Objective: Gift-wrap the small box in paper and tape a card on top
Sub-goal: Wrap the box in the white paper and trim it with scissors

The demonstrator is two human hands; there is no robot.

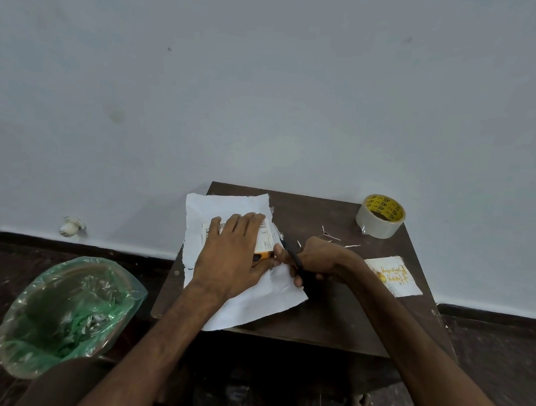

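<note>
Trimming flimsy-looking paper [217,206].
Left hand [233,253] presses flat-fingered on stiff box [266,239]; right hand [316,260] grips scissors [290,251] at three o'clock.

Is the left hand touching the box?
Touching: head view shows the left hand lying flat across the box, covering most of its top.

I have one view only, from the camera on my head: it looks forward and down (a wide lens, so the edges bend) at the surface [332,313] close before me. The wall [266,80] fills the upper half; my arms [149,351] enter from the bottom edge, and the floor [484,350] shows at both sides.
</note>
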